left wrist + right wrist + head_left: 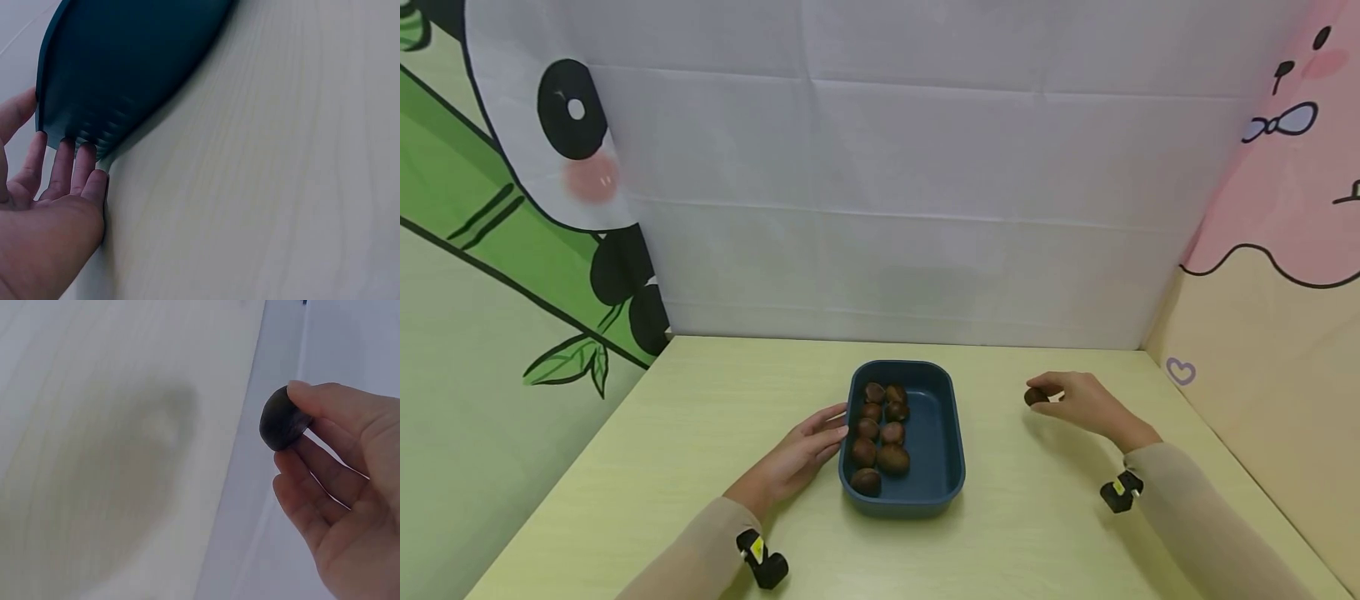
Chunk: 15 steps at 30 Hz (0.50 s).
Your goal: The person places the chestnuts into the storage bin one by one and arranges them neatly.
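Note:
A dark blue rectangular tray lies on the table with several brown chestnuts in two rows along its left side. My left hand touches the tray's left wall with its fingertips, the fingers nearly straight; the left wrist view shows them against the outer wall. To the right of the tray, my right hand pinches one chestnut between thumb and fingers. In the right wrist view this chestnut looks dark and rounded, held above the table surface.
The pale wooden table ends at a white cloth backdrop. A green printed panel borders the left side and a pink and cream panel the right. Each wrist wears a small black camera.

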Motion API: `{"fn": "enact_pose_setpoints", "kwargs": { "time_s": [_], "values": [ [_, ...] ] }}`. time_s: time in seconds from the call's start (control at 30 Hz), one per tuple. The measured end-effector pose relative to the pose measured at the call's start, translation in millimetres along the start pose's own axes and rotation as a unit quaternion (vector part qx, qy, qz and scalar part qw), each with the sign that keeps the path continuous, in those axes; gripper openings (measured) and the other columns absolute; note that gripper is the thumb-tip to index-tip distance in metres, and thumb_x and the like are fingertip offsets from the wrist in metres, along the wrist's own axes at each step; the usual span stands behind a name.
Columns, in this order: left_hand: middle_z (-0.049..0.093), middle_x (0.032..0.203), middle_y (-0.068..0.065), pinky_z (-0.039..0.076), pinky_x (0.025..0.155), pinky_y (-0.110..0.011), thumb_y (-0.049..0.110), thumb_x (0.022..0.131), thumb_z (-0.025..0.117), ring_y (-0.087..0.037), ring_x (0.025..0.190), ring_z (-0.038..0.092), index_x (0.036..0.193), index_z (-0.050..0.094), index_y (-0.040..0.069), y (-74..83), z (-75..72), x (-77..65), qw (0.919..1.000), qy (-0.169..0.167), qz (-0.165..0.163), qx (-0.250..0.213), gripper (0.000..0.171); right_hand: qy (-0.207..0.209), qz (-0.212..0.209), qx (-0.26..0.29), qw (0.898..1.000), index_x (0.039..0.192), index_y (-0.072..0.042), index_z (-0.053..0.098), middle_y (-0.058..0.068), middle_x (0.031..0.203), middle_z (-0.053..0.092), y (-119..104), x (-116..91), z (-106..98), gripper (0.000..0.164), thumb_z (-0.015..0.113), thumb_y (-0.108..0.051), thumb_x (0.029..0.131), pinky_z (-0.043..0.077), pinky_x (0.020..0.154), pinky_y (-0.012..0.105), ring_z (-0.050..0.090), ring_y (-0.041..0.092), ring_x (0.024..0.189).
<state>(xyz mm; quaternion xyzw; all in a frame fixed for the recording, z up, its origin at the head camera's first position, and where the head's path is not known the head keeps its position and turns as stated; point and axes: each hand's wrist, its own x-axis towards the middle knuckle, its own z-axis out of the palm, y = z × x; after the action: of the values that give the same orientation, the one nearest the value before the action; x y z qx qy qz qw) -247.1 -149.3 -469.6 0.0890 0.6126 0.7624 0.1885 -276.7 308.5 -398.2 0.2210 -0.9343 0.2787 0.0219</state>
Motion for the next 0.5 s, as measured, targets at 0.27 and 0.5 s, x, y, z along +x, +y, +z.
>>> {"fn": "enact_pose_setpoints", "kwargs": {
  "time_s": [0.27,0.5],
  "values": [
    [0.034,0.156,-0.018,0.031,0.116,-0.038,0.013,0.102,0.058,-0.025,0.141,0.037,0.156,0.030,0.006,0.7,-0.5,0.0,1.0000,-0.006,-0.002,-0.002,0.061,-0.017,-0.060,0.014,0.998,0.126,-0.005,0.068,0.001,0.110,0.071,-45,13,12,0.038,0.076,-0.016,0.091,0.055,0.088,0.050,0.066,0.021,0.101],
    [0.034,0.156,-0.018,0.032,0.116,-0.037,0.014,0.102,0.059,-0.025,0.141,0.037,0.155,0.031,0.007,-0.4,-1.6,-0.2,1.0000,-0.006,-0.004,-0.002,0.061,-0.038,-0.123,0.017,0.991,0.126,-0.008,0.068,-0.004,0.111,0.070,-83,21,27,0.037,0.076,-0.018,0.091,0.055,0.088,0.048,0.066,0.015,0.100]
  ]
}}
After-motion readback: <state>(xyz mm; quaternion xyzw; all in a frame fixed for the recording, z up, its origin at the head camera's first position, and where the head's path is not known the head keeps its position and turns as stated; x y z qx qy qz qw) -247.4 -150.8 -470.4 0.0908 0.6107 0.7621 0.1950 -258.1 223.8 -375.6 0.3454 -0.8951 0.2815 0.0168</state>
